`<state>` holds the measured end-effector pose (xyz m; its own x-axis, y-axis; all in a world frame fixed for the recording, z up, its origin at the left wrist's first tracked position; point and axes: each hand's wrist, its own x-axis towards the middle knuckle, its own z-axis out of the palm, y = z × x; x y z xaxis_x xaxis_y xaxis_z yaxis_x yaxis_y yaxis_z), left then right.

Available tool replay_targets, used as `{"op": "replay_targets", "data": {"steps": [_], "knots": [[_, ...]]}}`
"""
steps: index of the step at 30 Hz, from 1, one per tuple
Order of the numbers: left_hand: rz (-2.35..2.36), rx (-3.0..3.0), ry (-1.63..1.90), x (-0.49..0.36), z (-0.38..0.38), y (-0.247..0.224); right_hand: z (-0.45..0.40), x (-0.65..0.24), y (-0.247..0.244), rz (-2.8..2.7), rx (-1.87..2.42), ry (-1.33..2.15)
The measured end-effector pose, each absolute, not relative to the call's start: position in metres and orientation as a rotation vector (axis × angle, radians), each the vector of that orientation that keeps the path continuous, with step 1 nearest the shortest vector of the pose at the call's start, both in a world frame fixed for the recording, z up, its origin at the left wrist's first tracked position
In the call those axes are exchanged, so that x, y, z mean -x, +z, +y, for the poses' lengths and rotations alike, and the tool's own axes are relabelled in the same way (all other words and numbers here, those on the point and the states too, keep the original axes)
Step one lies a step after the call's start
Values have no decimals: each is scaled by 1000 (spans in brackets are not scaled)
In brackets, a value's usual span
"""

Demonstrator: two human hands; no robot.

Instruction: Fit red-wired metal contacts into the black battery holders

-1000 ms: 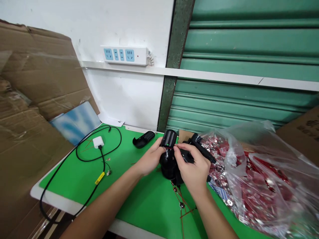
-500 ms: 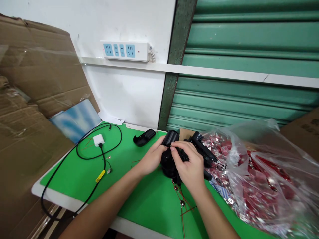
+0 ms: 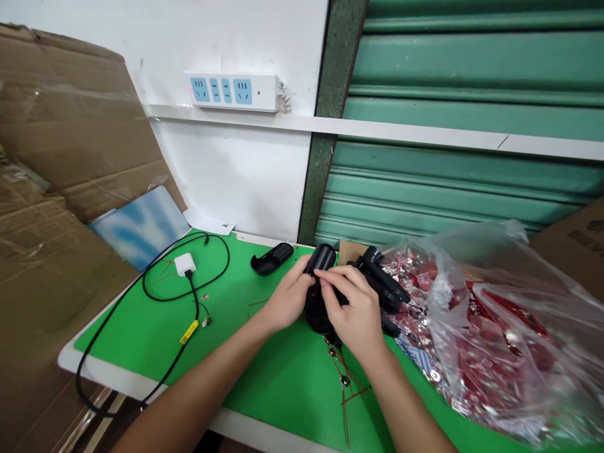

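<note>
A black rounded device (image 3: 317, 311) is over the green mat, partly hidden by my fingers. My left hand (image 3: 291, 296) grips its upper left side. On its right, my right hand (image 3: 355, 302) has thumb and forefinger pinched at the device's upper part, close to my left thumb; what lies between those fingertips is too small to name. Red wires with small metal parts (image 3: 345, 381) trail below the device. A separate black shell piece (image 3: 272, 259) rests behind my left hand. More black parts (image 3: 384, 280) lie just right of my right hand.
Clear plastic bags of red and silver parts (image 3: 495, 371) fill the right side. A black cable (image 3: 177, 362) with a white adapter (image 3: 184, 264) loops at left. Cardboard (image 3: 80, 126) stands along the left edge. A power strip (image 3: 234, 92) is mounted on the white wall.
The view has shifted slightly. Both hands stay at the black device, with the right fingertips moved a little to the left over it.
</note>
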<state>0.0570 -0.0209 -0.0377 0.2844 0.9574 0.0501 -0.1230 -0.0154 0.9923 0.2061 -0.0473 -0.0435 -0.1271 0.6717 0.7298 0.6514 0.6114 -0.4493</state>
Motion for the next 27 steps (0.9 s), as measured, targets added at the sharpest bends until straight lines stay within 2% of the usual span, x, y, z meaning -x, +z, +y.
{"op": "replay_targets", "data": {"steps": [12,27], "knots": [[888,-1645,1126,-56,-26,-40,-45,-209,-47,-1944,1060,-216],[905,-1833,1085,-57,-23,-51,-45,-212,-45,-1956,1068,-219]]}}
